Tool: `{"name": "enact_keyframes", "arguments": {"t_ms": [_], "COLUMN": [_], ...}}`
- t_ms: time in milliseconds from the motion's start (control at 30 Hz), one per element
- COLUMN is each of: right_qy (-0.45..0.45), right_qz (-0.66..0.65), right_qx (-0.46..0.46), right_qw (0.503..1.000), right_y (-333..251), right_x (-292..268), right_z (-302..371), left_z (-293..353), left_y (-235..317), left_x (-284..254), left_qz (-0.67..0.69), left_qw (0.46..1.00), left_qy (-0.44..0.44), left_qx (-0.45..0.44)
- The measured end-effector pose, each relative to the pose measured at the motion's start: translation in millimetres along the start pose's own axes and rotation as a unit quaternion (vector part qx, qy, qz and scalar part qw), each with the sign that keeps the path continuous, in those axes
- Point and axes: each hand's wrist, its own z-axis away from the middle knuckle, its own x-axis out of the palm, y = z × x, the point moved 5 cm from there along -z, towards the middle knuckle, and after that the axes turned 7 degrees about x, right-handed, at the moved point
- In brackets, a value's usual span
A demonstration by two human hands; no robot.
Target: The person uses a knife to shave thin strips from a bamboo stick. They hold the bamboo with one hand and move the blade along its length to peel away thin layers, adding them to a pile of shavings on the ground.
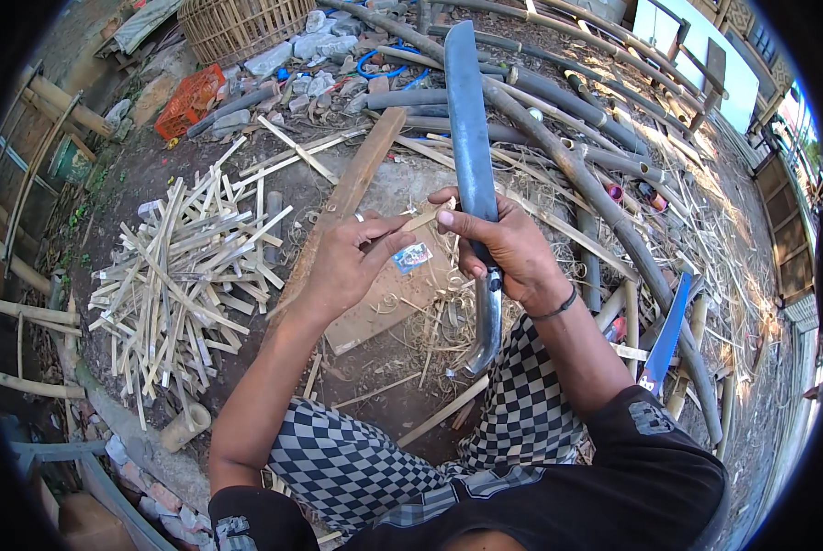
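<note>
While the machete (pixel 473 129) points its blade forward, its long axis running near to far just right of the brown sheet (pixel 365 321), the right hand (pixel 508 243) closes around it, thumb stretched leftward. Above the sheet's far edge, the left hand (pixel 356 257) pinches a pale strip (pixel 420 220) slanting toward the blade; fingers hide its left end, and whether it touches the blade is hard to tell.

Soft shade covers 2 bare hands, left hand (pixel 342 266) and right hand (pixel 517 243); the broad grey steel machete (pixel 469 119) above the grip has a dull sheen. Well right, sunlight streaks brown, shaving-strewn earth (pixel 734 266). Detail is crisp at the grip; far outward, edges bend and blacken.
</note>
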Motion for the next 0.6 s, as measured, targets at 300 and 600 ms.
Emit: {"name": "enact_keyframes", "arguments": {"t_ms": [300,600], "right_qy": [-0.002,-0.047], "right_qz": [0.019,0.001], "right_qx": [0.008,0.003], "right_qw": [1.000,0.999], "right_y": [5.5,-26.1], "right_x": [7.0,-3.4], "right_z": [-3.6,-33.0], "left_z": [11.2,47.5], "left_y": [26.5,53.5], "left_x": [-23.8,-46.4], "left_qz": [-0.176,-0.080], "left_qw": [0.981,0.995], "left_qy": [0.071,-0.039], "left_qx": [0.046,0.039]}}
